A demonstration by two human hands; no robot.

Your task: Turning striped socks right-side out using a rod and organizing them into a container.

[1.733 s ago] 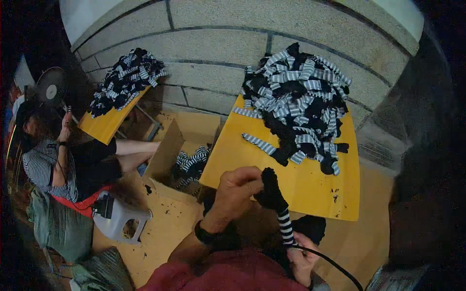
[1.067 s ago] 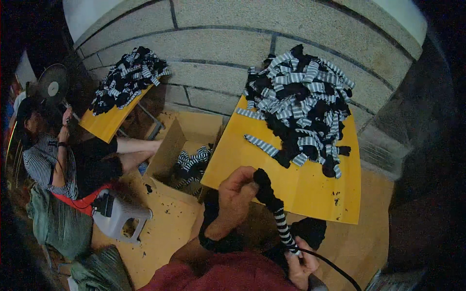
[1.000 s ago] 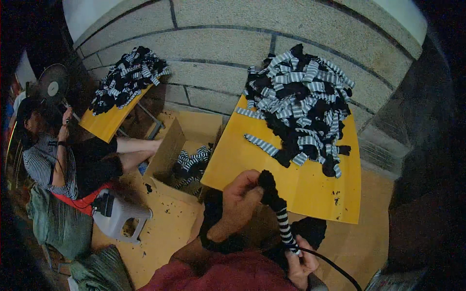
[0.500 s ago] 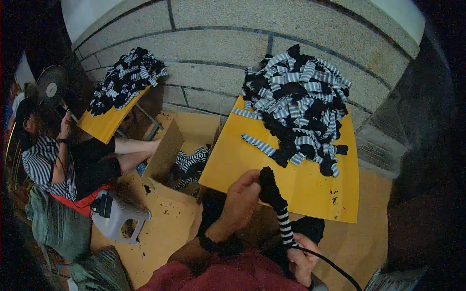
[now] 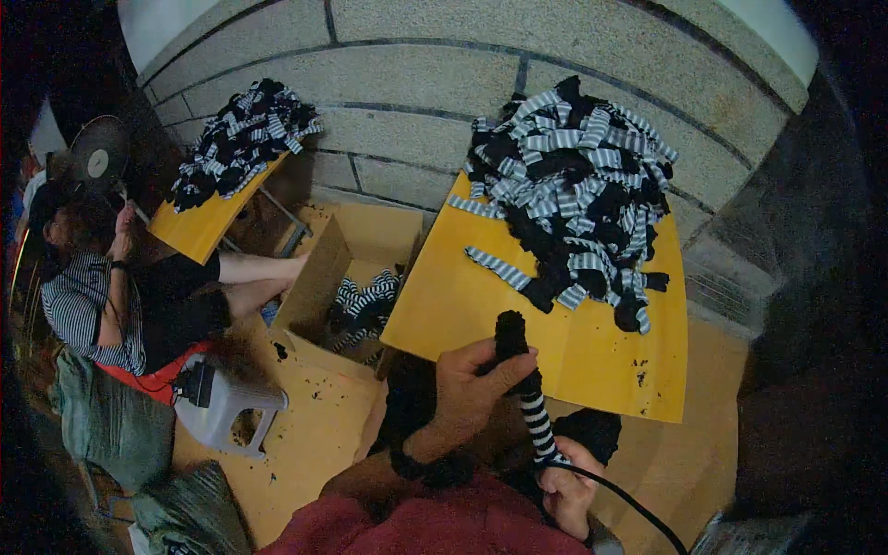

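Tube (image 5: pixel 536 416), knitted, striped with black end, one: I log it over the table's near edge, long axis slanting from the left hand (image 5: pixel 467 393), clamped round the black end, down rightward to the right hand (image 5: pixel 569 481), which grips the striped end beside a black cord (image 5: pixel 638 506). Table (image 5: pixel 435 287), yellow: knit heap (image 5: pixel 573 185) toward far edge. Room: cardboard box (image 5: pixel 305 310) beside left edge, block wall (image 5: pixel 407 79) behind.
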